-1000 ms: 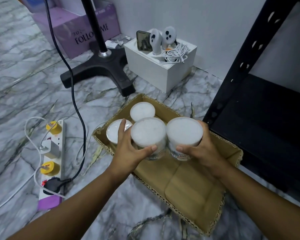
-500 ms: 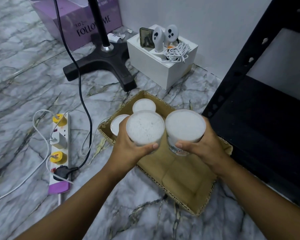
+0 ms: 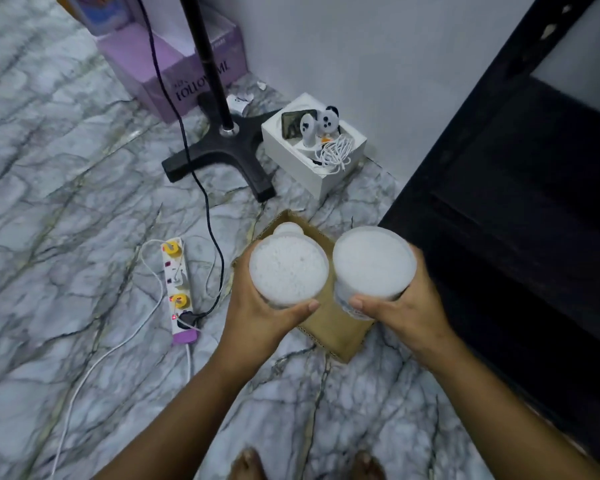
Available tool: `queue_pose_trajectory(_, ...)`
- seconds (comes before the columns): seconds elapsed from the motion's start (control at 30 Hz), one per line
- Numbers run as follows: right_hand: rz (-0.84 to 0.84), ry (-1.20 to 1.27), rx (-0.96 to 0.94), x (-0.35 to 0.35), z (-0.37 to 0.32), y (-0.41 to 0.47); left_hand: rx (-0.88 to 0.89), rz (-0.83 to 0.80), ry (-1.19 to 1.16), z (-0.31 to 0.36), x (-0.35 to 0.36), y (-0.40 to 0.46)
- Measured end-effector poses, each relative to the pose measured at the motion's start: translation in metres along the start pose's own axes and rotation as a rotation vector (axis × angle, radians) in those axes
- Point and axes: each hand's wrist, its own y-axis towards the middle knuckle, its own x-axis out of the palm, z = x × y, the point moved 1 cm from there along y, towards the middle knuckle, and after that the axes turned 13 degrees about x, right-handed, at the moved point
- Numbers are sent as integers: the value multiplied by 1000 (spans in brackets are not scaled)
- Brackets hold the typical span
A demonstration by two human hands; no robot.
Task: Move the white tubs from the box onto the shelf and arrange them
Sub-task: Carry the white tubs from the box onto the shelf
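Observation:
My left hand (image 3: 257,320) grips one white tub (image 3: 288,268) with a frosted lid, held high above the cardboard box (image 3: 329,323) on the floor. In my right hand (image 3: 409,306) is a second white tub (image 3: 373,263), side by side with the first. Both tubs are upright. Another tub (image 3: 288,229) peeks out behind the left one, still inside the box at its far corner. The black metal shelf (image 3: 520,216) stands directly to the right, its dark board close to my right hand.
A purple power strip (image 3: 179,289) with plugs and cables lies left of the box. Behind are a black stand base (image 3: 222,157), a white box (image 3: 312,150) with gadgets and a cord, and a purple carton (image 3: 174,64) by the wall. My toes show at the bottom edge.
Both hands have lifted the two tubs up out of the box, toward the camera. The view has risen, so the box looks smaller and mostly hidden under the tubs.

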Motion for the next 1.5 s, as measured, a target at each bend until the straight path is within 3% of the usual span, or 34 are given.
queue_pose_trajectory(0.37,116,56,-20,-8,-189,-128,-17,22,-28,233,-43,-1)
queue_pose_trajectory(0.6,204,105,-22,-21,-258,-214,3,-82,-31,331,-53,-29)
queue_pose_trajectory(0.9,393,100,-15,-67,-284,-309,71,-184,-27,396,-23,-64)
queue_pose_trajectory(1.5,578,174,-48,-222,-281,-391,177,-312,-59,473,143,-108)
